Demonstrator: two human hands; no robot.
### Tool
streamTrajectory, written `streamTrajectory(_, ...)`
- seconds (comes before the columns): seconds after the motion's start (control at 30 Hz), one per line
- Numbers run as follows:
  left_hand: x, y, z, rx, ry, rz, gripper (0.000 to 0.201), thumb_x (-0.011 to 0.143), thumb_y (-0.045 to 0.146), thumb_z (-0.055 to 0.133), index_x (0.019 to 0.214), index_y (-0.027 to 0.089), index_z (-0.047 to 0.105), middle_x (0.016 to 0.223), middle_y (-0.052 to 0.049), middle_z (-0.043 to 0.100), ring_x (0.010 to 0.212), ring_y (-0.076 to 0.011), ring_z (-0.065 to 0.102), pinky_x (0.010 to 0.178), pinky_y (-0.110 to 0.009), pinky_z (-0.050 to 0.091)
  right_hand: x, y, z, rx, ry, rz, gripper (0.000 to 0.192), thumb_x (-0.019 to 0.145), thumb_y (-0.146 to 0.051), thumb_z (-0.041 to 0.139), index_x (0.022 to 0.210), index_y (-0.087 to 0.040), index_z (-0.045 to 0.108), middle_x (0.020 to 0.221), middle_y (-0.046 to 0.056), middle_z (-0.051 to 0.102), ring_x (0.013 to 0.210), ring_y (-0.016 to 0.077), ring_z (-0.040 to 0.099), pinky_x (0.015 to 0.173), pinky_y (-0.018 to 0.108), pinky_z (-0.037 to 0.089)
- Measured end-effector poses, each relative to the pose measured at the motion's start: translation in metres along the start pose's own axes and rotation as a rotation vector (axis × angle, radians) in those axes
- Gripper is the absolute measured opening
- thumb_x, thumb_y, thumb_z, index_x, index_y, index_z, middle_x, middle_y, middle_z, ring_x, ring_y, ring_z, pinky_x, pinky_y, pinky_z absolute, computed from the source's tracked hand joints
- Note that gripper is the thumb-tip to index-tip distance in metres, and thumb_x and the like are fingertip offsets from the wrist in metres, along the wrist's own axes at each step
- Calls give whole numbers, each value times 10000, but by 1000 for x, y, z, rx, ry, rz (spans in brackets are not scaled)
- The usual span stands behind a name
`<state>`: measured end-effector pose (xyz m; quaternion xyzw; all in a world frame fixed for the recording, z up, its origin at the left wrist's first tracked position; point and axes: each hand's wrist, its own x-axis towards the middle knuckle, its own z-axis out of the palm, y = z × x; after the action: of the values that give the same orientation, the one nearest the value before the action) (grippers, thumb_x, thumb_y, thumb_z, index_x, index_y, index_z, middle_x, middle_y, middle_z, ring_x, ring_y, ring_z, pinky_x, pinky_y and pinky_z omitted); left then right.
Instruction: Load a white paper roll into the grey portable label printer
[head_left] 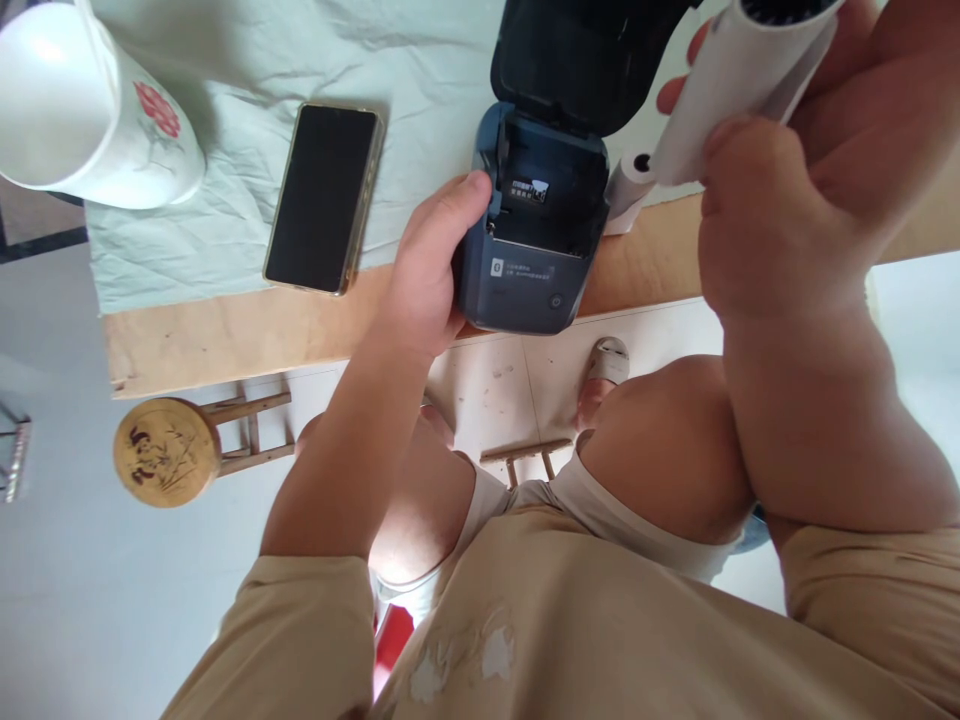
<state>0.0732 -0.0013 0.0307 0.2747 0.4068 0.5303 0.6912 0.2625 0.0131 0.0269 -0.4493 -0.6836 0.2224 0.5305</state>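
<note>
Left hand (427,275): curled around the left side of a small dark label printer (536,240), thumb lying along its upper left edge, palm against the casing. Printer sits at the near edge of the worktop (225,330); its lid (577,55) is swung up and back, leaving the inner compartment exposed, with a small printed label visible inside.

Right hand (772,190): raised just to the right of the printer and above it, fingers closed around a white paper roll (739,75). Roll is tilted, its dark core end toward the top of the view, and is clear of the worktop. A fingertip shows on the far side of the roll.

Second white roll (630,185): lies on the worktop between the printer and the right hand, touching or nearly touching the printer's right side; I cannot tell which.

To the left of the left hand: a black-screened phone (324,198) flat on a pale green cloth (225,150), and further left a white cup (82,100) with a red motif. Below the worktop edge, a round wooden stool (166,452) on the floor.
</note>
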Motion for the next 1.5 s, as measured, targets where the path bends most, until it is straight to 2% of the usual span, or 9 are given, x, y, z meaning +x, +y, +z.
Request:
streamTrajectory(0.1,2,-3,-7,3,-73,18,247,836,366,529,697,171,587,663,-17,507,570,-88,490,502,-201,417,-5,-11,2,-16,-57,-143,310,863,-287,423,1167,-312,481,1112,-22,456,929,96,575,824,314,534)
streamTrajectory(0.2,5,-6,-13,-6,-104,30,260,842,377,506,691,188,601,677,-26,511,592,-103,485,522,-217,408,-9,-20,6,-69,-155,-165,317,841,-317,476,1157,-293,483,1130,-17,507,888,84,573,726,257,510)
streamTrajectory(0.33,6,-8,-14,-20,-115,42,248,848,370,523,707,177,590,689,-16,495,609,-91,486,563,-211,400,-10,-27,10,-80,-260,-140,298,758,-218,571,1033,-295,484,1043,-57,596,995,116,619,814,283,535)
streamTrajectory(0.4,6,-9,-14,-17,-116,31,237,838,370,550,700,179,577,675,-9,487,599,-90,484,562,-214,396,-10,-27,11,-96,-287,-129,310,739,-197,583,1009,-304,472,1070,-65,617,1050,137,637,838,311,552)
streamTrajectory(0.63,6,-7,-13,6,-101,30,252,818,407,571,666,206,576,656,-17,495,593,-115,478,534,-238,382,-9,-23,11,-59,-243,-181,328,714,-149,605,977,-307,486,1087,-78,639,1098,149,648,845,328,570)
streamTrajectory(0.83,5,-6,-10,23,-76,36,245,813,397,563,655,212,535,629,3,481,564,-109,469,541,-234,368,-9,-29,11,-224,-323,-157,271,797,-134,586,973,-312,483,1108,-95,657,1065,115,659,837,309,572)
streamTrajectory(1.03,4,-6,-11,6,-97,25,233,829,382,545,682,201,539,648,-3,484,586,-109,481,543,-228,390,-8,-30,10,-305,-336,-176,340,733,-85,592,979,-305,507,1118,-113,670,1012,127,679,828,313,569)
streamTrajectory(1.17,4,-6,-10,-6,-74,25,242,816,390,579,668,205,529,647,-4,480,586,-108,474,540,-229,383,-8,-30,10,-327,-348,-151,338,749,-100,570,981,-341,516,1151,-125,660,1048,131,672,857,334,571)
streamTrajectory(1.5,5,-6,-12,24,-97,45,271,829,387,581,650,196,515,659,-12,438,601,-110,451,556,-235,375,-7,-27,11,-277,-307,-234,345,712,-53,577,955,-294,538,1080,-123,686,993,96,680,819,238,556)
